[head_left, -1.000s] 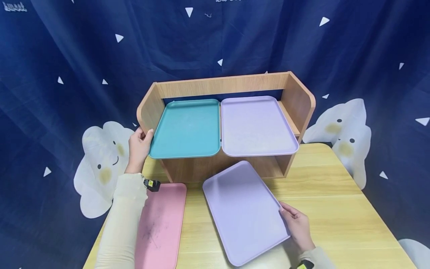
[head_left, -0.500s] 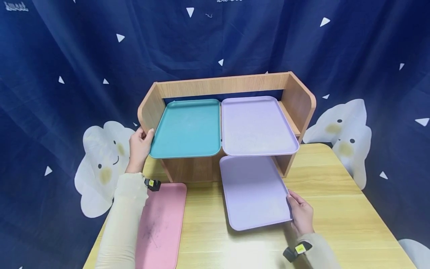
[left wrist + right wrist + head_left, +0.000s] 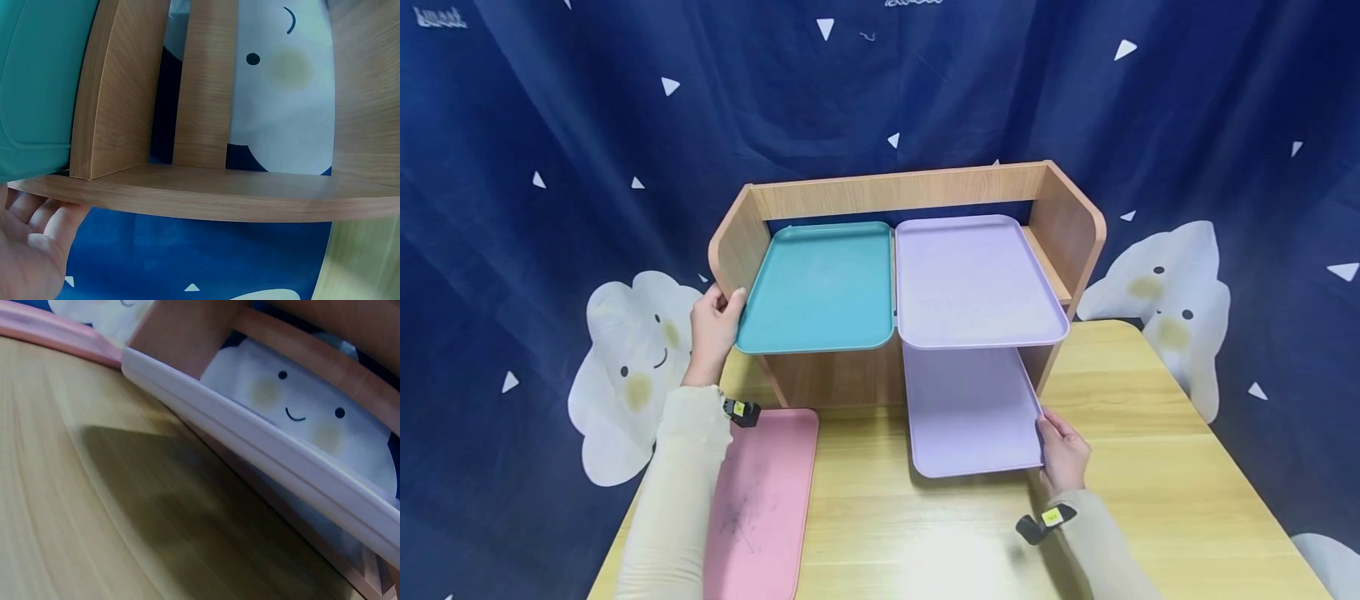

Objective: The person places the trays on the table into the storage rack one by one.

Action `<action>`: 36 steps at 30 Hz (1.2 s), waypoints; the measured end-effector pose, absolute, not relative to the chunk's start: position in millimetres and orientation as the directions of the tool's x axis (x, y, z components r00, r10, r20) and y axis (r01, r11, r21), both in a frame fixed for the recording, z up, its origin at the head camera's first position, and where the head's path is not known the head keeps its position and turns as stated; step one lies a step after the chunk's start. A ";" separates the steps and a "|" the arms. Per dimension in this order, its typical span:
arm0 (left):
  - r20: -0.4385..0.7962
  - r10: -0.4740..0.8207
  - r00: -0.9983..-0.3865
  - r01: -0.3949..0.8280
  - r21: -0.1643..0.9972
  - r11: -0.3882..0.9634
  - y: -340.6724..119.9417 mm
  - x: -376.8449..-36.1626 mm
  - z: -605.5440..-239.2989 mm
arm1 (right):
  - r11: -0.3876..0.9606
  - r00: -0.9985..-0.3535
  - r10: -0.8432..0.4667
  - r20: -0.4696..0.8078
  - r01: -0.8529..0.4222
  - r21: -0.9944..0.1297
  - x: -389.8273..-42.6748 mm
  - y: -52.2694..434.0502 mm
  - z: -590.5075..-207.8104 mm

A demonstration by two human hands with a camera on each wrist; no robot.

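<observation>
My right hand (image 3: 1064,450) pinches the right edge of a lilac tray (image 3: 973,417). The back of that tray lies inside the right lower compartment of a wooden shelf (image 3: 895,193); its front sticks out. In the right wrist view the tray's rim (image 3: 250,437) hangs above the table with a shadow below; the hand is outside that view. My left hand (image 3: 713,333) grips the front edge of the shelf's left side panel (image 3: 250,203), close to a teal tray (image 3: 820,287). Beside the teal tray, a second lilac tray (image 3: 981,283) lies on the upper level.
A pink tray (image 3: 767,500) with dark marks lies on the wooden table (image 3: 1150,467) at the left, partly under my left sleeve. Both upper trays overhang the shelf's front. A dark blue curtain (image 3: 880,83) with clouds and triangles hangs behind.
My right hand has turned the lower lilac tray straight and moved it forward, under the upper lilac tray into the compartment. The left hand has kept its place on the shelf.
</observation>
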State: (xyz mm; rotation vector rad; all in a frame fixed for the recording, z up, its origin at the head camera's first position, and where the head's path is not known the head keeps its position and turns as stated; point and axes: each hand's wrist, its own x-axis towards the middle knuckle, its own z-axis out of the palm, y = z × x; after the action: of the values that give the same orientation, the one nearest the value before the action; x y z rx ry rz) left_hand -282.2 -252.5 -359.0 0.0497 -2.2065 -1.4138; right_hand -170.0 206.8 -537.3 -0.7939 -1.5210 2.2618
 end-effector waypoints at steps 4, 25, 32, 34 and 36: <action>0.389 -0.291 -0.874 0.236 0.864 0.446 -252.4 -280.5 -358.5 | -0.396 -0.795 0.545 -0.267 0.037 -0.917 -178.8 206.5 -541.6; 0.407 -0.293 -0.865 0.246 0.853 0.460 -254.1 -281.7 -357.7 | -0.491 -0.757 0.561 -0.335 0.021 -0.871 -204.4 213.3 -557.1; 0.378 -0.294 -0.878 0.228 0.870 0.438 -253.5 -281.0 -355.7 | -0.479 -0.751 0.566 -0.340 0.036 -0.877 -211.6 213.7 -560.8; 0.366 -0.290 -0.884 0.218 0.873 0.437 -253.5 -282.0 -355.8 | -0.475 -0.749 0.571 -0.337 0.034 -0.879 -213.1 214.3 -562.6; 0.364 -0.291 -0.885 0.218 0.875 0.432 -253.7 -282.7 -355.9 | -0.464 -0.748 0.576 -0.330 0.033 -0.885 -214.8 214.8 -563.9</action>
State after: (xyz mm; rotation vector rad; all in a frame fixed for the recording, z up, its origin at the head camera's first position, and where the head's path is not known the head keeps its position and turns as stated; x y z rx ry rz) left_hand -282.7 -253.7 -355.9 0.0614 -2.2224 -1.4585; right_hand -214.8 214.8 -563.9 -0.8847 -1.3886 2.2643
